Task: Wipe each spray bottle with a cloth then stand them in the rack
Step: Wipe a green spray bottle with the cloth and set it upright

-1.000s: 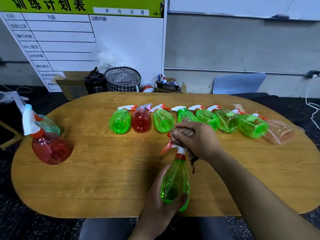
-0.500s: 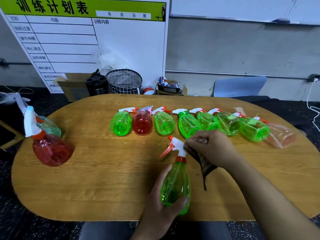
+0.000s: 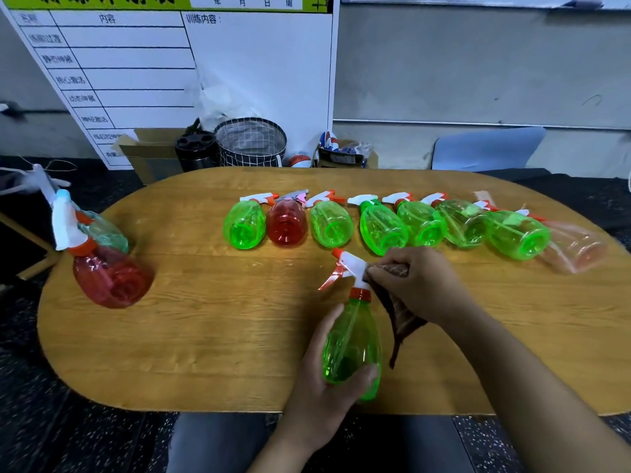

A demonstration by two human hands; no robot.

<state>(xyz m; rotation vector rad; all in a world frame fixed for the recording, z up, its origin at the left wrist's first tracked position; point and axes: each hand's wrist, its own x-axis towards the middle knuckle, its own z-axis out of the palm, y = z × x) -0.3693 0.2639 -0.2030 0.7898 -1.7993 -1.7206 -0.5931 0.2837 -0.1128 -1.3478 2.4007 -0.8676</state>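
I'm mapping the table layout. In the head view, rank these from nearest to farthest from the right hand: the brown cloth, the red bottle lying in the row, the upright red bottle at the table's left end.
1. brown cloth, held in the right hand.
2. red bottle in the row, lying to the upper left.
3. upright red bottle, far left edge.

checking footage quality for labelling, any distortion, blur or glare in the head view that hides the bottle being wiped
Head view: wide-angle bending curves the table edge and leans the board; the far-left clutter is smeared. The held green bottle, the brown cloth and both hands, left and right, are sharp. Lighting is soft; glare on the bottle is faint.
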